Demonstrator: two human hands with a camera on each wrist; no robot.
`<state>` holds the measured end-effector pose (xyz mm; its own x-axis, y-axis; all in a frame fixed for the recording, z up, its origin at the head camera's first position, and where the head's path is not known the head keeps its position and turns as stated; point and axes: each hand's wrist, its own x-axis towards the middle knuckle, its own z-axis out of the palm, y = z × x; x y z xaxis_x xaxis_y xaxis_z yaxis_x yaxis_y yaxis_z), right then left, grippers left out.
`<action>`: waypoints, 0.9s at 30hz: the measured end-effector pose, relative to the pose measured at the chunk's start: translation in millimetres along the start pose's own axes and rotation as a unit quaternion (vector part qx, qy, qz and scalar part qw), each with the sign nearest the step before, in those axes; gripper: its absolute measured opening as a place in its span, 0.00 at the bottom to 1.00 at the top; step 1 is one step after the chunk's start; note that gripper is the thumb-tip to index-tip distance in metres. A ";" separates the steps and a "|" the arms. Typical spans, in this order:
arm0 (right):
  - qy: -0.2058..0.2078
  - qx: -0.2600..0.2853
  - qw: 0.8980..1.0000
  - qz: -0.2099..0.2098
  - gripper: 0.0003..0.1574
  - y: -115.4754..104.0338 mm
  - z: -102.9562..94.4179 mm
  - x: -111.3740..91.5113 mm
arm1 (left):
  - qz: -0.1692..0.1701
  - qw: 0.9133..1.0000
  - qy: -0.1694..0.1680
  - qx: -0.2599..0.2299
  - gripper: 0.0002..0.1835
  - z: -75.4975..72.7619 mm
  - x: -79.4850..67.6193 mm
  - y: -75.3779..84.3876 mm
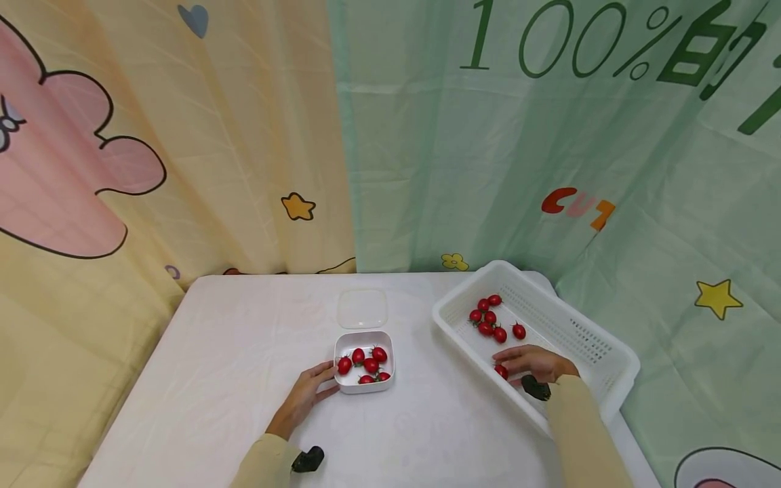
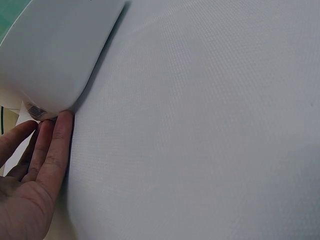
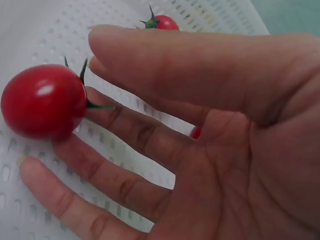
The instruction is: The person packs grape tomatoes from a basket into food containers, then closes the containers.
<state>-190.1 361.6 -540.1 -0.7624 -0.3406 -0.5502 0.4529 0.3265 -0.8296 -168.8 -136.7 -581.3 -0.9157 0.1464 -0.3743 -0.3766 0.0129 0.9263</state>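
My left hand (image 1: 305, 396) touches the left side of a small white container (image 1: 368, 388), its fingers fairly straight. Several cherry tomatoes (image 1: 371, 365) lie in that container. In the left wrist view the fingertips (image 2: 64, 120) rest against the container's lower edge. My right hand (image 1: 537, 362) is down inside a white perforated basket (image 1: 610, 359). Beside its fingertips is a single cherry tomato (image 3: 42, 101) with a green stem. The fingers are spread, and the thumb stands apart from that tomato. More cherry tomatoes (image 1: 485, 329) lie grouped toward the basket's far left part.
Behind the small container a clear lid (image 1: 362, 309) lies flat on the white-covered table (image 1: 244, 339). The basket stands at an angle on the table's right side, with raised walls around it. Printed curtains (image 1: 403, 169) hang along the table's far edge and sides.
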 end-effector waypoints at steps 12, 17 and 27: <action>-0.053 -0.032 0.998 -0.029 0.22 -9.1 8.0 8.3 | -0.005 1.000 0.005 -0.006 0.31 -0.6 1.6 -1.0; -0.078 -0.029 0.996 -0.037 0.22 -13.0 9.0 8.4 | -0.001 1.000 0.009 -0.007 0.30 0.0 1.0 -1.4; -0.059 -0.002 0.998 -0.025 0.21 -17.6 16.1 7.0 | 0.002 1.000 0.006 -0.008 0.30 1.1 0.4 -1.0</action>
<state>-196.0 339.3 -530.9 -0.7238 -0.4583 -0.5158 0.4137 0.3101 -0.8560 -168.6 -135.6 -582.4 -0.9184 0.1351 -0.3718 -0.3756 -0.0026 0.9268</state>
